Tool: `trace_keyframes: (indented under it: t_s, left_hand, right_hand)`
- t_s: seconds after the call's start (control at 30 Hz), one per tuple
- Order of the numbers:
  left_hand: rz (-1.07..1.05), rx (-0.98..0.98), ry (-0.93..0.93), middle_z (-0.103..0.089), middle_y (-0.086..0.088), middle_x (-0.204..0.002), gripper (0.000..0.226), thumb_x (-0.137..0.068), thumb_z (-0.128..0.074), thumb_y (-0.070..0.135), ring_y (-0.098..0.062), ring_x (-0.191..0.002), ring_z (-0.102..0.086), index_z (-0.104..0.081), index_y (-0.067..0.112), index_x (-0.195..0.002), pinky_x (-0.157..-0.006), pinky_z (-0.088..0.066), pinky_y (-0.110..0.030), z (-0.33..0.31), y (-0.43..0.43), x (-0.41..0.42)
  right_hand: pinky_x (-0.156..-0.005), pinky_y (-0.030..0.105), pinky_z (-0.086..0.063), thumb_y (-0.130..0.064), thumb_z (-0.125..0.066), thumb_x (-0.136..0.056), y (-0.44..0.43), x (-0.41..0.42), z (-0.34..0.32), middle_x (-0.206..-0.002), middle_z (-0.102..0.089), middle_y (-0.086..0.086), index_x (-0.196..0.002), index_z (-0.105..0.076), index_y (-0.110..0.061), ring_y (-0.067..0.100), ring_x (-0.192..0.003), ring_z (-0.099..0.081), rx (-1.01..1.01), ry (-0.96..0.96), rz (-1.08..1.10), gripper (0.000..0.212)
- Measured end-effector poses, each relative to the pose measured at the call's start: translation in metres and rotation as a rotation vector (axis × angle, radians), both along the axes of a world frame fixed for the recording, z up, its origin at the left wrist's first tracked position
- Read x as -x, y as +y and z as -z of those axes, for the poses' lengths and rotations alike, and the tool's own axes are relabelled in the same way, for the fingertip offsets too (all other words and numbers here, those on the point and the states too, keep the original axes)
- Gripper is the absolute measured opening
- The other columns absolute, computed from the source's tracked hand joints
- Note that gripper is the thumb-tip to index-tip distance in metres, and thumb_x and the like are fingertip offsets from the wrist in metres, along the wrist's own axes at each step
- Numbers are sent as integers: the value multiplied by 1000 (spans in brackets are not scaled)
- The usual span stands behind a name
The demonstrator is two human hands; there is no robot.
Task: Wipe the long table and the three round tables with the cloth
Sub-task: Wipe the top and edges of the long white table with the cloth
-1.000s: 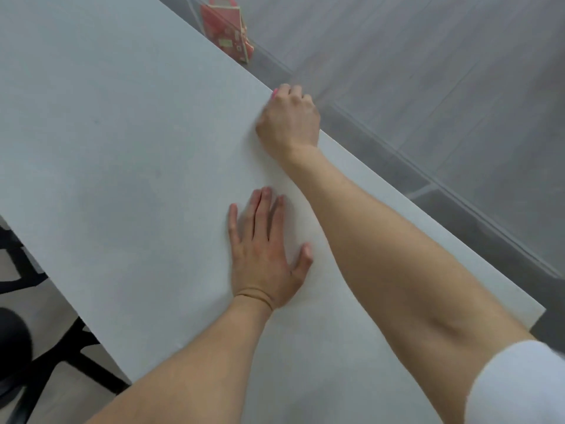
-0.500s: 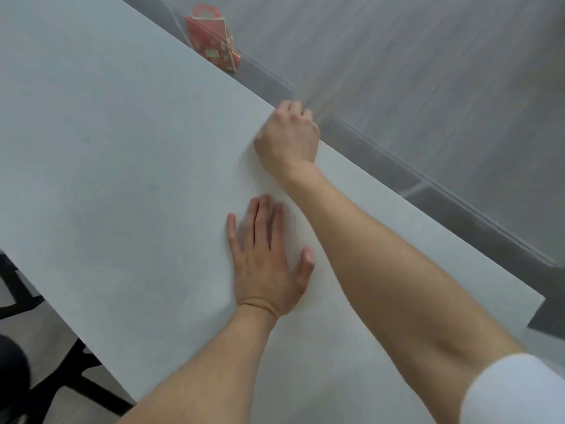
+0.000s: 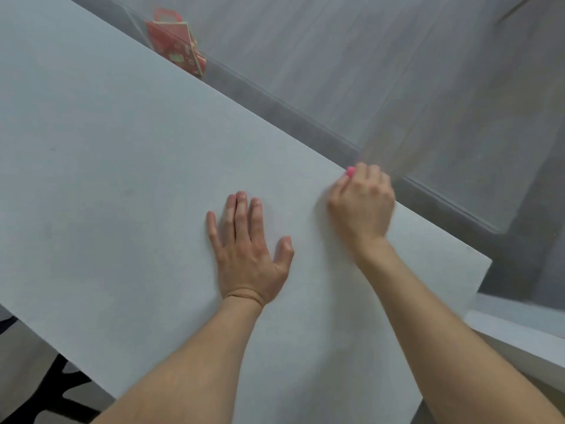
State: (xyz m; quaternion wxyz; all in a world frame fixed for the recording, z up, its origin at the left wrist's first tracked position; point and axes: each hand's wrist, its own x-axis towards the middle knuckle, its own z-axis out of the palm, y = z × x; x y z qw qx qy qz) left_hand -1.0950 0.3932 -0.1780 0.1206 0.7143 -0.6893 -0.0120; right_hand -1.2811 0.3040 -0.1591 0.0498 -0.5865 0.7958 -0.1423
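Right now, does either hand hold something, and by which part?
The right hand grips a pink cloth bunched inside its fist; only a tip shows. The left hand lies flat on the table, holding nothing.

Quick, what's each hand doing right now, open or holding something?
Left hand: open, palm flat on the long table.
Right hand: closed around a pink cloth, only a corner showing, at the table's far edge.

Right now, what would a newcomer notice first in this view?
Two bare hands on the pale long table: the left hand lies flat mid-table, the right hand grips a pink cloth at the far edge. A red patterned box stands beyond that edge, upper left.
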Motion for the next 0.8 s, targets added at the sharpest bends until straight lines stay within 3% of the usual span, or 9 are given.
trace_keyframes:
  t_s: [0.07, 0.13, 0.23, 0.37, 0.47, 0.53, 0.63, 0.8]
  left_hand:
    - [21, 26, -2, -38, -15, -172, 75, -99, -56, 53, -36, -163, -28, -49, 8, -160, -127, -18, -70, 1, 0, -1]
    - [47, 30, -11, -36, -13, -174, 71, -101, -51, 55, -37, -163, -28, -48, 16, -161, -127, -18, -72, 2, -3, -1]
    - [46, 24, -43, -35, -10, -175, 69, -101, -50, 55, -37, -163, -27, -49, 21, -160, -127, -17, -71, 0, -3, 0]
    - [27, 39, -22, -37, -8, -173, 66, -99, -56, 52, -34, -164, -27, -53, 26, -159, -128, -15, -69, 1, -1, -6]
    - [44, 28, -4, -36, -8, -174, 67, -99, -53, 52, -33, -165, -24, -51, 26, -160, -129, -13, -69, -1, -2, -3]
    - [40, 25, -19, -36, -7, -174, 67, -100, -51, 52, -33, -165, -23, -50, 25, -161, -129, -11, -69, 1, -5, -2]
    - [118, 58, 11, -44, -7, -169, 58, -103, -51, 46, -32, -161, -33, -56, 21, -156, -130, -16, -66, 0, -3, 0]
    - [265, 213, 5, -64, -11, -141, 38, -106, -57, 33, -38, -128, -58, -69, 18, -139, -117, -38, -55, -5, -1, -6]
  right_hand:
    - [-75, 46, -48, -23, -48, -101, -46, -59, 1, -100, -68, 18, -102, -67, -5, 40, -91, -64, 14, -6, -82, 27]
    - [-85, 44, -46, -29, -39, -108, -89, -110, -5, -118, -67, 14, -119, -66, -7, 37, -109, -63, -75, -17, -162, 36]
    - [-92, 45, -45, -32, -35, -112, -102, -130, -3, -130, -63, 13, -132, -61, -9, 35, -121, -59, -142, -33, -244, 40]
    - [-81, 49, -48, -31, -44, -106, -19, -18, 10, -107, -67, 18, -110, -68, -6, 41, -100, -62, 57, -70, -106, 34]
    - [-85, 52, -50, -32, -43, -107, 70, 97, 0, -105, -67, 20, -110, -69, -5, 43, -99, -59, 8, -6, 63, 37]
    - [-87, 52, -49, -32, -41, -107, 93, 128, -3, -107, -67, 22, -110, -68, -4, 43, -100, -58, -36, 39, 146, 39]
    - [-84, 53, -47, -26, -42, -104, 66, 95, 3, -106, -66, 25, -106, -65, -1, 45, -98, -60, -34, 95, 133, 34]
    - [-93, 46, -45, -27, -39, -106, -17, -20, -5, -129, -64, 17, -130, -60, -7, 38, -118, -60, -128, 49, -101, 38]
